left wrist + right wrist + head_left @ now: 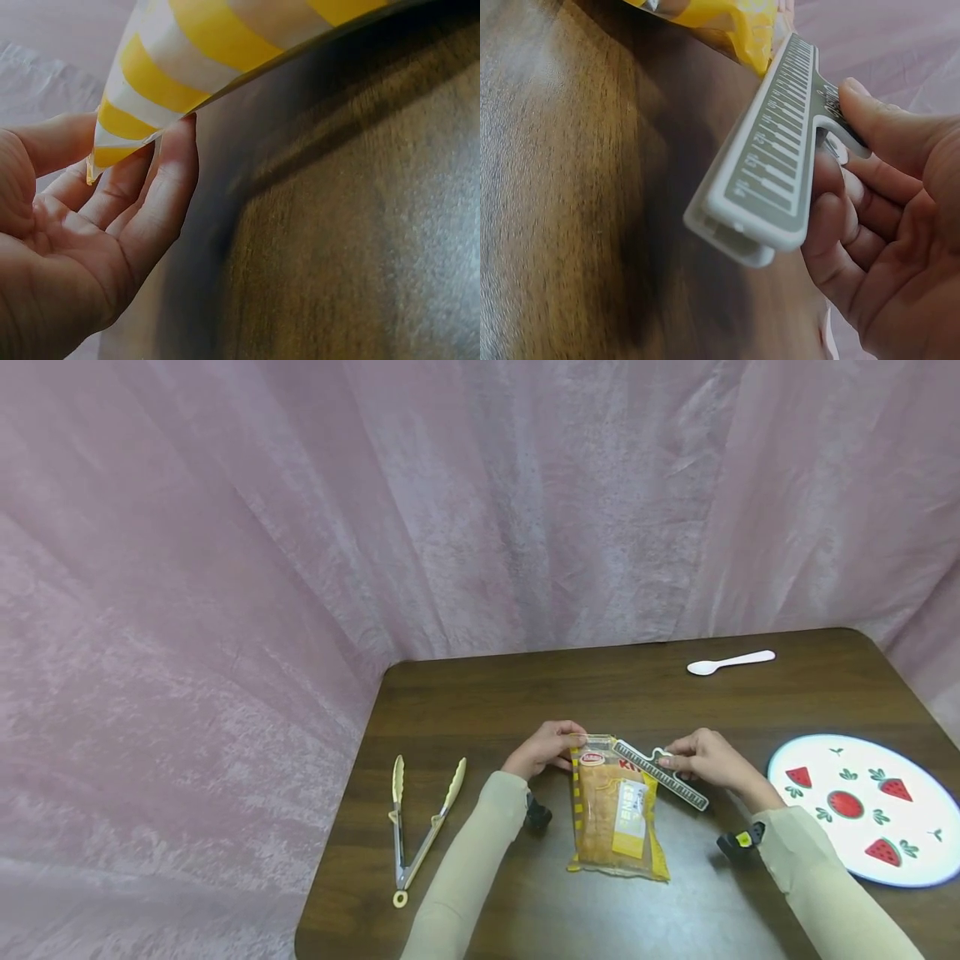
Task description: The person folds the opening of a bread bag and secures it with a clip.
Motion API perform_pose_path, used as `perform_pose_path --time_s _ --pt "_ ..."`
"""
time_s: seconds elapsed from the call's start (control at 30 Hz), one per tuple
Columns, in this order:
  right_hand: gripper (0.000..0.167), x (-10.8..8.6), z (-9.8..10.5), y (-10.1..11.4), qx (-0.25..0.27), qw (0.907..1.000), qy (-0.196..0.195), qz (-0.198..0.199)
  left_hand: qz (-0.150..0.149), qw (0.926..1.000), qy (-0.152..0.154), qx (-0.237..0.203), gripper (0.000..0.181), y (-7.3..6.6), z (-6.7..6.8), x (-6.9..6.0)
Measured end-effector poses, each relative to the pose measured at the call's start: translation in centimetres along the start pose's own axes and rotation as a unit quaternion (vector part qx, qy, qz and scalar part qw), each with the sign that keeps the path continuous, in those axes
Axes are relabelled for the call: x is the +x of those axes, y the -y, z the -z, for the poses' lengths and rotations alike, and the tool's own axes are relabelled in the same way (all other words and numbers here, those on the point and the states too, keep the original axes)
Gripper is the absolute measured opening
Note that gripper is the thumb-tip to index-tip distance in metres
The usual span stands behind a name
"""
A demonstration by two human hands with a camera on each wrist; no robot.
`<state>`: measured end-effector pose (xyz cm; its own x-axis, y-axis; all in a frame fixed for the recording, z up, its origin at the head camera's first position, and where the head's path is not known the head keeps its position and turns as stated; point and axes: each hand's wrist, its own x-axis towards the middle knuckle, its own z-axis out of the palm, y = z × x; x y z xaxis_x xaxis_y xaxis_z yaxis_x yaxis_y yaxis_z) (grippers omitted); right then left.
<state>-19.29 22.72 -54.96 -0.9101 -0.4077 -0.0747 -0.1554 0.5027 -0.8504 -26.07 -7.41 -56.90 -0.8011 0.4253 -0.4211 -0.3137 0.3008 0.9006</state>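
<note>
A bag of bread [607, 814] in clear and yellow film lies in the middle of the table, white label facing up. My left hand [550, 747] pinches its upper left corner; in the left wrist view, thumb and fingers hold the yellow-striped edge [169, 71]. My right hand [708, 760] grips a long bag clip [678, 787] by its handles. Number marks run along the clip's pale-edged bar [769, 142]. The clip slants across the bag's upper right corner, its lower end sticking out past the bag. Whether film lies between its bars cannot be told.
Cream-tipped tongs [401, 860] lie spread on the left of the table. A white spoon [731, 663] rests near the back edge. On the right is a white plate [817, 760] with watermelon pictures. Behind the table hangs a pink curtain [480, 527].
</note>
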Motion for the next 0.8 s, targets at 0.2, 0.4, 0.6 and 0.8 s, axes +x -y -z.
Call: perform_pose_path --time_s 0.2,0.4,0.6,0.8 --pt "0.015 0.35 -0.28 -0.25 -0.003 0.9999 -0.013 -0.002 0.0 1.0 0.004 -0.002 0.015 -0.04 0.16 -0.04" --pt "0.014 0.57 -0.44 -0.07 -0.005 0.9998 -0.017 -0.002 0.0 0.9999 0.001 -0.015 0.014 0.11 0.22 0.05" --pt "0.015 0.44 -0.3 0.32 -0.002 0.9998 -0.02 -0.003 -0.006 0.9997 0.008 -0.022 0.015 0.08 0.22 0.03" --pt "0.016 0.5 0.2 0.22 -0.001 0.9998 -0.015 -0.016 -0.009 0.9998 0.013 -0.015 0.015 -0.11 0.31 0.06"
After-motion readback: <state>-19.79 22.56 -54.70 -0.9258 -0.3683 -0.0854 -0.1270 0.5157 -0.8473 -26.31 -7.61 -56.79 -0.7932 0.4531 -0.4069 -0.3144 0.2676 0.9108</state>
